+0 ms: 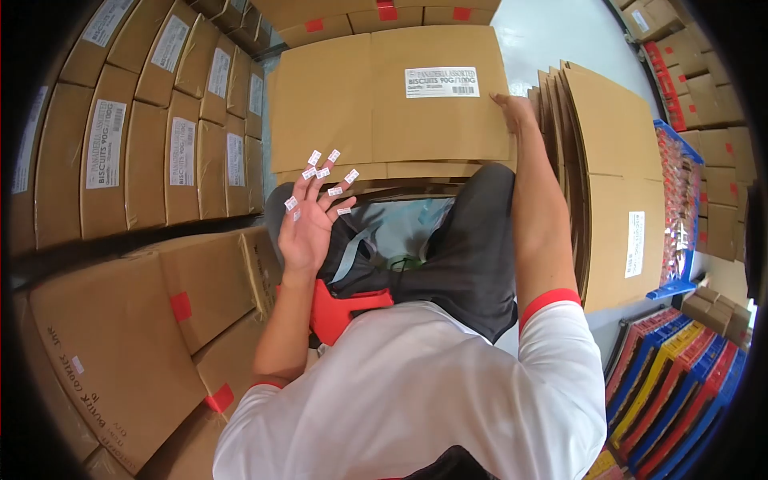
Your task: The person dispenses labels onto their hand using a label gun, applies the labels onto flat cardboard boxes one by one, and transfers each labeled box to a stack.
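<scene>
My left hand (308,232) is raised palm up with its fingers spread, and several small white printed stickers (335,191) cling to the fingers. My right hand (514,110) grips the right edge of a flattened cardboard box (336,104) lying in front of me. A large white label (442,82) reading "Panaderia Assorted Biscuits 90G/100G" is on that box's upper right part. More flattened cardboard shows beneath its near edge, by my knees. A red tool-like object (344,310), partly hidden by my shirt, rests at my waist.
Labelled cartons (104,144) are stacked at the left, with larger taped boxes (112,352) below. Upright flattened boxes (616,184) lean at my right. Beyond them are a blue crate (680,284) of packets and several coloured crates (672,376). More cartons stand ahead and far right.
</scene>
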